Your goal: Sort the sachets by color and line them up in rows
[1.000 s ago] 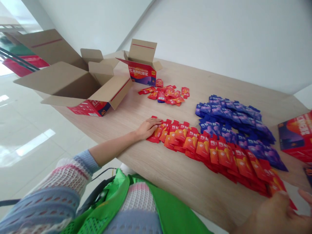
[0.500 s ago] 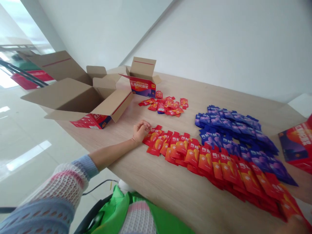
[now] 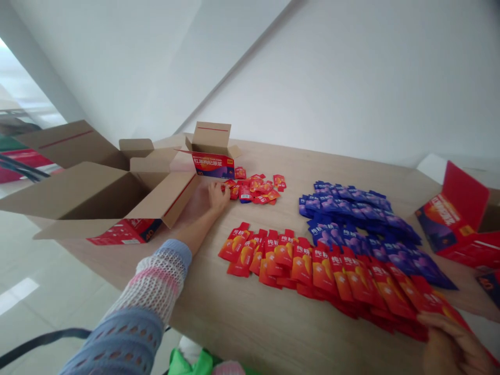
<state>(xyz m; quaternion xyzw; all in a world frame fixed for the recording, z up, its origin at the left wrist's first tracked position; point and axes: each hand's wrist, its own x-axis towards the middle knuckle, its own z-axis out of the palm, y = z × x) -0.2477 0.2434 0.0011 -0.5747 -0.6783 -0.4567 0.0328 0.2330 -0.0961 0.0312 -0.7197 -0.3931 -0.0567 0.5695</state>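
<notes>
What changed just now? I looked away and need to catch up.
The left hand moved forward from the end of the red sachet rows to the loose red sachets by the small printed carton; whether it has hold of one I cannot tell. The right hand came back into view at the rows' far end. The rows, the blue sachets and the open cardboard cartons stayed as they were.
</notes>
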